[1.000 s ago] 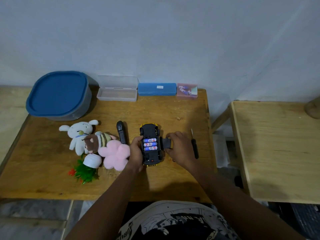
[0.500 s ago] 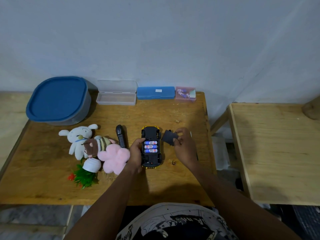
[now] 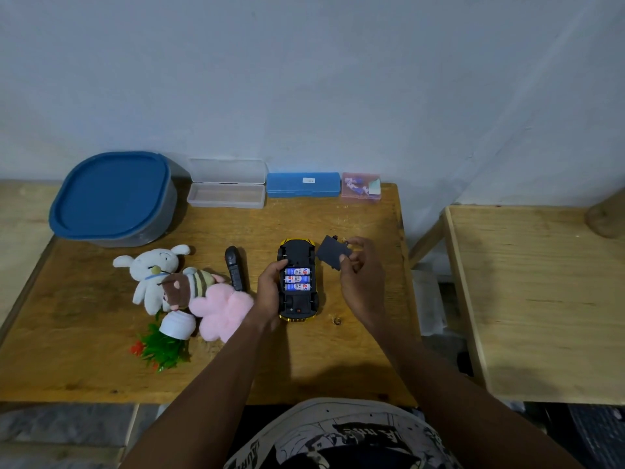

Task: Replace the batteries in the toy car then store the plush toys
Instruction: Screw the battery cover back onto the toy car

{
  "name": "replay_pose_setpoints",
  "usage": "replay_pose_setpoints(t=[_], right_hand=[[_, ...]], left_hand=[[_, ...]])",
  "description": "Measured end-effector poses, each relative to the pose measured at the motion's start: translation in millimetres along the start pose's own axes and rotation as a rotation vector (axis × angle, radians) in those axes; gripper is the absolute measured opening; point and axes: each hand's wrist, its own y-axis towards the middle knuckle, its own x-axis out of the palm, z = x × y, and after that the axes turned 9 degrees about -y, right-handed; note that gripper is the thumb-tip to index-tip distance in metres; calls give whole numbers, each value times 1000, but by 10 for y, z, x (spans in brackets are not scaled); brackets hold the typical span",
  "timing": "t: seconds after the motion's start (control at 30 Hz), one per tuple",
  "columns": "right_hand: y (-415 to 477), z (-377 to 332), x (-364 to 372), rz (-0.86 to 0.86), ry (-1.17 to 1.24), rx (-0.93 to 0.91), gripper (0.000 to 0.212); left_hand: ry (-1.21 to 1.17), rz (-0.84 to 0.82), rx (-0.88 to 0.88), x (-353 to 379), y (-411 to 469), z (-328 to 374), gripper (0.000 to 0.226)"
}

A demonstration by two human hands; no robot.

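Observation:
A yellow and black toy car (image 3: 298,304) lies upside down on the wooden table (image 3: 101,367), its battery bay open with three blue batteries (image 3: 297,279) showing. My left hand (image 3: 269,292) grips the car's left side. My right hand (image 3: 362,282) holds the dark battery cover (image 3: 331,251) just right of the car, lifted off it. Left of the car lie a white rabbit plush (image 3: 152,270), a striped brown plush (image 3: 184,286) and a pink flower plush (image 3: 221,308).
A black remote (image 3: 235,267) lies between the plush toys and the car. A blue-lidded tub (image 3: 110,198), an open clear case (image 3: 226,194), a blue case (image 3: 303,184) and a small pink box (image 3: 361,186) line the back edge. A toy plant (image 3: 164,346) lies front left. A second table (image 3: 541,299) stands right.
My right hand has lifted the battery cover off the car and moved it up and to the right. My left hand stays on the car. The screwdriver beside my right hand is hidden now.

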Motion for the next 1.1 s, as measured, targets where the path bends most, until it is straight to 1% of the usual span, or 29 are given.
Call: replay_pose_setpoints(t=[0.13, 0.2, 0.4, 0.5, 0.67, 0.8, 1.1], right_hand=[[-3, -12, 32, -107, -49, -16, 27], [-9, -19, 59, -154, -51, -3, 27], [-41, -42, 103, -222, -38, 31, 30], [-56, -88, 88, -253, -31, 2, 29], [-98, -216, 44, -350, 19, -50, 29], [-99, -239, 33, -381, 18, -63, 29], [-70, -245, 0, -396, -35, -91, 30]], left_hand=[[22, 0, 19, 35, -15, -4, 40], [30, 12, 29, 50, -26, -4, 41], [60, 8, 51, 59, -53, 2, 42], [60, 4, 47, 58, -63, 3, 48], [40, -7, 24, 61, -94, 30, 51], [29, -26, 15, 88, -103, 39, 56], [35, -37, 24, 132, -93, 45, 59]])
